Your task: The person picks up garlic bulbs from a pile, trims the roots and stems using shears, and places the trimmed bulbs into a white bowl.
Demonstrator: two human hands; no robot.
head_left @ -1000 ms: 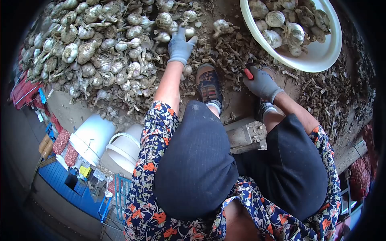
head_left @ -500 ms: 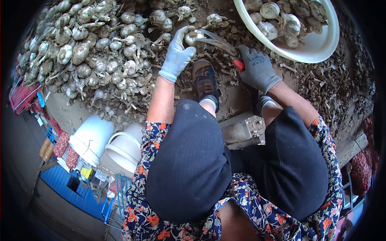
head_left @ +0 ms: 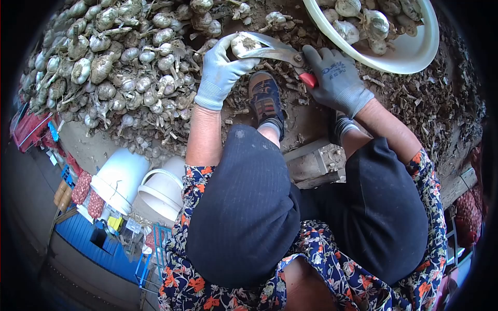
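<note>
My left hand (head_left: pixel 220 70), in a grey work glove, pinches a garlic bulb (head_left: pixel 241 45) between thumb and fingers. In my right hand (head_left: pixel 336 78), also gloved, is a pair of pruning shears (head_left: pixel 281 53); one red handle (head_left: pixel 308 80) shows and the other is hidden by the glove. The blades are spread, one passing above the bulb's right side and the other across its lower right. Whether a stem or roots lie between them I cannot make out. Both hands are over the ground beyond my left shoe (head_left: pixel 264 93).
A big heap of garlic bulbs (head_left: pixel 106 67) covers the upper left. At the upper right stands a white basin (head_left: pixel 415 59) with bulbs in it. Dry trimmings (head_left: pixel 415 106) litter the ground at right. White buckets (head_left: pixel 119 179) and red net sacks (head_left: pixel 81 187) are at lower left.
Both hands have come slightly nearer to me, the bulb with them. The bulb has turned, and the shears' blades now reach around it more widely.
</note>
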